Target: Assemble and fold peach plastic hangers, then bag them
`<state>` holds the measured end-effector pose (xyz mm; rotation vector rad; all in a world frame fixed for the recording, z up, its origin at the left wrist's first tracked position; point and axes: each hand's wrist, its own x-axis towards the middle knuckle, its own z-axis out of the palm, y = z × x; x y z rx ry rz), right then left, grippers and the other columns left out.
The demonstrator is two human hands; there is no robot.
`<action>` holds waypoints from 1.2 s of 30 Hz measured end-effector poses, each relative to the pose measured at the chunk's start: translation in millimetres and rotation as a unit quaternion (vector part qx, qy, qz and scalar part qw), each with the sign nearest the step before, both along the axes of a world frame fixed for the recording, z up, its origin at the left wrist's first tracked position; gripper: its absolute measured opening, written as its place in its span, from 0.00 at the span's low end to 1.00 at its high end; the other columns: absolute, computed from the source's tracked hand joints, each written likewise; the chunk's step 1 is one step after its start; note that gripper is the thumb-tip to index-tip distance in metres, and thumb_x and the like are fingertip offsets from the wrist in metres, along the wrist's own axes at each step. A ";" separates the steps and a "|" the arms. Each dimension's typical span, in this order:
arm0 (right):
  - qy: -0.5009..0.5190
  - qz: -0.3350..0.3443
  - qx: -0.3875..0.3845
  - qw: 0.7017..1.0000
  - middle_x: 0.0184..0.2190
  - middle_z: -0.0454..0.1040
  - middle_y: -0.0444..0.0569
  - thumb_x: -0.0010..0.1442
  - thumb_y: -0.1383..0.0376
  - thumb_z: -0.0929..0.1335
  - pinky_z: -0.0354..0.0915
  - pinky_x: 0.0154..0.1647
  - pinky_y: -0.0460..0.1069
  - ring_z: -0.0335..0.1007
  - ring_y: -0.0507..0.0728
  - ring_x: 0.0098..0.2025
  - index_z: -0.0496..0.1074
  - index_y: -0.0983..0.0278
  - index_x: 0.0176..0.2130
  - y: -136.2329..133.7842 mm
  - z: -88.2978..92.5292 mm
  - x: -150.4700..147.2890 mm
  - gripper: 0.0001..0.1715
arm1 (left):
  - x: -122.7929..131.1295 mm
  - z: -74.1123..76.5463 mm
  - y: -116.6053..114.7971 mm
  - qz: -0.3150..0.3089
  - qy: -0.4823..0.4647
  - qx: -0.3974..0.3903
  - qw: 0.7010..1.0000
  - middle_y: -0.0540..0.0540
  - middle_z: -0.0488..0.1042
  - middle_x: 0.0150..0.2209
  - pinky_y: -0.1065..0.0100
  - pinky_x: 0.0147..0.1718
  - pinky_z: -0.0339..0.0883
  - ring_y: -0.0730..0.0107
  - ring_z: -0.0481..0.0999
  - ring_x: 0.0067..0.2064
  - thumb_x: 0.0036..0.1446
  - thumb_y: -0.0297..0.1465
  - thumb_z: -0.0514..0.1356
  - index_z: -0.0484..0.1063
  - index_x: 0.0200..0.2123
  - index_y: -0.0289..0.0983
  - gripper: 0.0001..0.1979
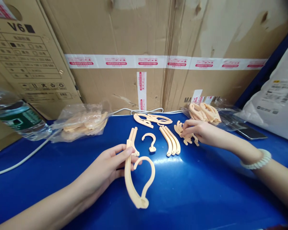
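My left hand (110, 166) is closed on a peach plastic hanger assembly (136, 183), a curved arm joined to a hook, held above the blue table (194, 191). My right hand (196, 131), with a bead bracelet on the wrist, rests its fingers on a small pile of peach plastic pieces (186, 134). Between the hands lie a loose hook (150, 140), a straight folded piece (133, 137) and a stack of curved arms (171, 142). More curved pieces (152, 119) lie further back.
Two clear bags of peach parts sit at the back, one left (83, 123), one right (206, 111). A water bottle (16, 116) lies far left, a phone (251, 132) and white parcel bag (276, 92) right. Cardboard boxes (144, 48) wall the back; a white cable (26, 156) crosses left.
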<state>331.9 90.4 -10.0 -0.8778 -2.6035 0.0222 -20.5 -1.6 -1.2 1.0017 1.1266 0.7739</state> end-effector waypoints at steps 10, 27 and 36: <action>0.036 0.134 0.111 0.984 0.54 0.72 0.57 0.68 0.66 0.64 0.59 0.63 0.58 0.63 0.62 0.59 0.67 0.68 0.58 -89.7 21.5 -86.1 0.20 | 7.9 0.4 -5.0 -0.001 -0.041 0.042 0.998 0.44 0.80 0.37 0.67 0.37 0.74 0.64 0.78 0.39 0.59 0.42 0.66 0.70 0.38 0.36 0.15; 0.043 0.123 0.072 0.989 0.29 0.72 0.47 0.71 0.61 0.62 0.55 0.50 0.57 0.64 0.55 0.33 0.73 0.67 0.42 -101.5 2.9 -98.4 0.14 | 5.0 -16.0 -16.2 0.024 0.306 0.663 0.683 0.44 0.67 0.62 0.47 0.66 0.52 0.56 0.62 0.65 0.62 0.28 0.63 0.67 0.56 0.42 0.20; 0.033 0.127 0.080 0.988 0.28 0.71 0.45 0.72 0.63 0.61 0.52 0.50 0.57 0.62 0.54 0.32 0.72 0.67 0.37 -113.5 -3.4 -107.0 0.15 | 19.2 -27.3 -28.3 -0.124 0.358 0.744 0.550 0.47 0.80 0.38 0.53 0.63 0.50 0.66 0.77 0.42 0.66 0.22 0.56 0.73 0.36 0.33 0.07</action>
